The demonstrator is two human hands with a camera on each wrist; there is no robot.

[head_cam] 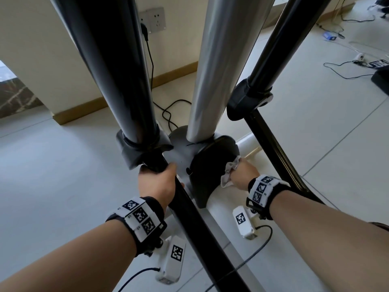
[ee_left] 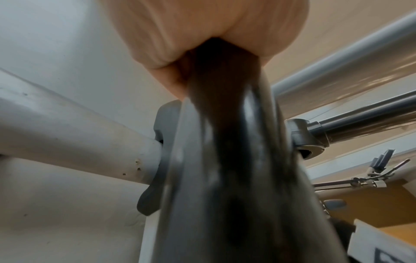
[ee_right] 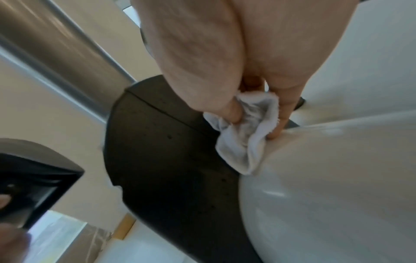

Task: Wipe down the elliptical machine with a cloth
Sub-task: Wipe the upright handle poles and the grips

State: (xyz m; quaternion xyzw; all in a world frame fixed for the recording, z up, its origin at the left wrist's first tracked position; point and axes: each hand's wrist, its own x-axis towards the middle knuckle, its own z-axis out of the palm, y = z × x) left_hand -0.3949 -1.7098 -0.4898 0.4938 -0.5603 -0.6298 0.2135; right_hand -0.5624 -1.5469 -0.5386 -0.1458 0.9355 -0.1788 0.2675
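Head view: at centre, the left hand [head_cam: 156, 183] wraps a black metal bar [head_cam: 189, 207]; right of it, the right hand [head_cam: 244, 173] bunches a small grey-white terry cloth [head_cam: 228, 173] against the elliptical machine's dark plastic housing [head_cam: 207, 165].

Left wrist view: fingers [ee_left: 162, 44] curl round the blurred bar [ee_left: 225, 142].

Right wrist view: fingertips [ee_right: 234, 113] pinch the cloth [ee_right: 243, 142] mid-frame, where dark housing [ee_right: 168, 160] meets a white rounded tube [ee_right: 326, 178].

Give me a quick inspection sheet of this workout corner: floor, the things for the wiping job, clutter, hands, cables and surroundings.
Surface: pale tiled floor, bare around the machine.
Job's things: elliptical machine with a silver post, black swing arms and a dark base cover; cloth bunched against the seam of cover and white frame.
Clutter: small blue item and devices on the far floor.
Hands: left hand grips the black bar; right hand holds the cloth.
Cables: black cord from the wall socket to the floor; more wires far right.
Surroundings: cream wall, wooden skirting.
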